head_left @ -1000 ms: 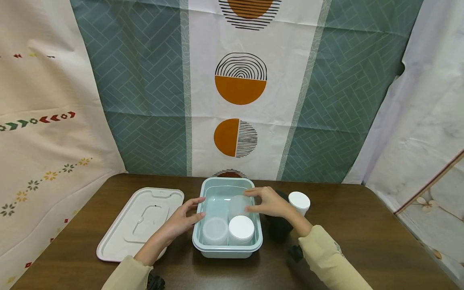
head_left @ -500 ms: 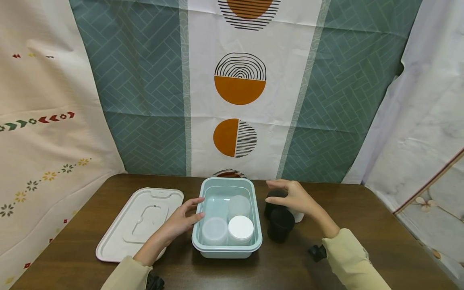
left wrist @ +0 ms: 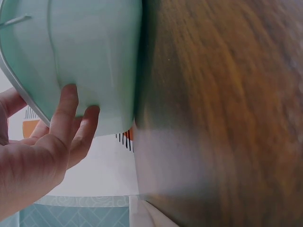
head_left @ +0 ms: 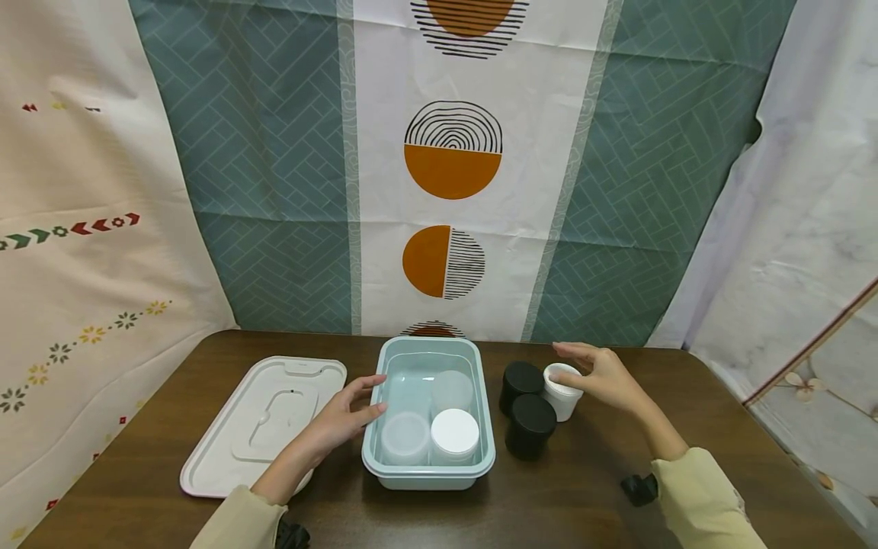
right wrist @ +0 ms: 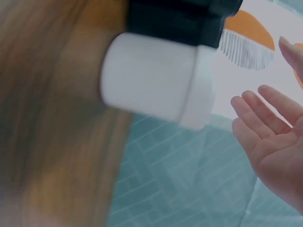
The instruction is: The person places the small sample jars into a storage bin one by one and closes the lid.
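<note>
Spreading relaxed fingers, left hand [head_left: 345,415] touches tub's edge [head_left: 368,445], right hand [head_left: 600,375] hovers just clear of white jar [head_left: 562,401].

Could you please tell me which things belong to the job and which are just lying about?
Likely the job:
pale blue tub
three containers inside
white container by the right hand
two black containers

Perhaps lying about:
white lid
hanging cloth

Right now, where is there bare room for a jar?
The pale blue bin is bare at its far left, bordered by two frosted containers. So is the tabletop in front of the nearer black jar, and right of the right sleeve. Crowded: the bin's near end, and between bin and white jar.
</note>
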Action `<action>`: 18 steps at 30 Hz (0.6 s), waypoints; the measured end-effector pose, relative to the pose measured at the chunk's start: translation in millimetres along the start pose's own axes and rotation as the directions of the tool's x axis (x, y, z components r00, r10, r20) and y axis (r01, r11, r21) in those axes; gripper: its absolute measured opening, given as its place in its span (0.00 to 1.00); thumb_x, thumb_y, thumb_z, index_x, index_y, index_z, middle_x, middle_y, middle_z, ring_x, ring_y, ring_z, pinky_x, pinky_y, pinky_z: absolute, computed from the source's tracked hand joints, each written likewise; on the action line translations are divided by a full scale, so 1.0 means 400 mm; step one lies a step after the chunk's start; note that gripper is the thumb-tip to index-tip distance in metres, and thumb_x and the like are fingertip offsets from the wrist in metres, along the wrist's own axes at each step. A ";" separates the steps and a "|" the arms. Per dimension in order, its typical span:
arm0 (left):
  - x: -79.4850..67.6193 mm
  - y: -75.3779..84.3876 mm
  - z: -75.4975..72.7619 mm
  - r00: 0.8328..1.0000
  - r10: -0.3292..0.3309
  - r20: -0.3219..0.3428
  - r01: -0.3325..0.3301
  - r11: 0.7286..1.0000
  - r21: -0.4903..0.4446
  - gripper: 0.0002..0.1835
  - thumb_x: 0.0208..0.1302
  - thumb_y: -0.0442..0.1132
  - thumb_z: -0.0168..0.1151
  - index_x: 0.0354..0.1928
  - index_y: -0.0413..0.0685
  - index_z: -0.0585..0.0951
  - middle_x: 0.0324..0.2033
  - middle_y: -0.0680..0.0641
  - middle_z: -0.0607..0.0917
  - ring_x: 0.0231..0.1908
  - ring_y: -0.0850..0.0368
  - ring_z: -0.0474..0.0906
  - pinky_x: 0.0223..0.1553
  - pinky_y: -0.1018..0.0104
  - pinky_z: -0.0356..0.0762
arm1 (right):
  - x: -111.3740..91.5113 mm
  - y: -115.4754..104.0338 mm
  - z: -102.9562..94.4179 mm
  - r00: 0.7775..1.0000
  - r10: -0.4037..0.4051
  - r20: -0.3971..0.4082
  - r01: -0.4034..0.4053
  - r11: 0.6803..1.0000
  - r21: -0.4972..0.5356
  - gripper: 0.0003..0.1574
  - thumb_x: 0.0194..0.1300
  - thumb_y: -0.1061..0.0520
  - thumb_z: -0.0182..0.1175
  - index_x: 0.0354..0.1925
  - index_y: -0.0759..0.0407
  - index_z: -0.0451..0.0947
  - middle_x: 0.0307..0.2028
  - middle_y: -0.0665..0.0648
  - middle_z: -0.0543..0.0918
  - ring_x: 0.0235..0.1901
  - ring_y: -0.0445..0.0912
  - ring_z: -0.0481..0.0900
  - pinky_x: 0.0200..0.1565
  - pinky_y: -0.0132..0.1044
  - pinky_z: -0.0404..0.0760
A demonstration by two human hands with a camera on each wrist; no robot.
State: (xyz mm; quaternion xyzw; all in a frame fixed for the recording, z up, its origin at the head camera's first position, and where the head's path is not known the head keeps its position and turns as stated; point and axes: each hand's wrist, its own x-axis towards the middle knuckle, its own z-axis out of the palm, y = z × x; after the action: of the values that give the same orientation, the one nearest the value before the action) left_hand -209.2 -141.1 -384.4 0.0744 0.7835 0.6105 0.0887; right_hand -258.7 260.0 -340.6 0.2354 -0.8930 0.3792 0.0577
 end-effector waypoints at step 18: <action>0.001 -0.006 0.000 1.000 0.014 0.000 -0.014 1.000 -0.009 0.27 0.64 0.39 0.56 0.64 0.43 0.63 0.60 0.32 0.64 0.56 0.40 0.67 0.46 0.51 0.75 | -0.031 0.107 0.015 0.999 0.037 -0.039 -0.041 0.993 -0.107 0.38 0.47 0.51 0.71 0.53 0.71 0.72 0.51 0.68 0.76 0.52 0.61 0.73 0.47 0.52 0.74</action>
State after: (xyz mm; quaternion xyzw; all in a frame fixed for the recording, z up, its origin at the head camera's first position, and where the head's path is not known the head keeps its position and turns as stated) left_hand -209.7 -141.8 -386.9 0.0797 0.7802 0.6146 0.0847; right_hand -267.0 286.3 -376.2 0.2072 -0.9155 0.3357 0.0793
